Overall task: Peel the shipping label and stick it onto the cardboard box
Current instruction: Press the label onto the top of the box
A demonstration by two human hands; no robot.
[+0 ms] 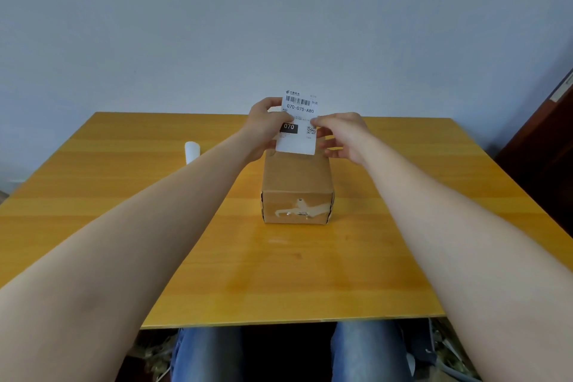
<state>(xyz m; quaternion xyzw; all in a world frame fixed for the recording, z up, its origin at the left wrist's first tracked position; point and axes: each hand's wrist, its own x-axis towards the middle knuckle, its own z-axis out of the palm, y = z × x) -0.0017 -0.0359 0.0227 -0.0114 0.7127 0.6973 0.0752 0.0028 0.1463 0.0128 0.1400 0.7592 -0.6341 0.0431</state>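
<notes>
A white shipping label (298,139) with a barcode, "070-070-A80" and a black "070" block is held upright in the air above the far end of the cardboard box (297,180). My left hand (266,125) grips its left edge with thumb on the front. My right hand (342,136) pinches its right edge near the QR code. The brown box stands on the wooden table (217,257), its near face showing torn white tape residue (302,209). The label's lower edge hangs just above the box top.
A white paper roll (192,151) lies on the table's left side, apart from the box. A pale wall rises behind the table. Dark wooden furniture (545,146) stands at the right. My knees in jeans (210,353) show below the table's front edge.
</notes>
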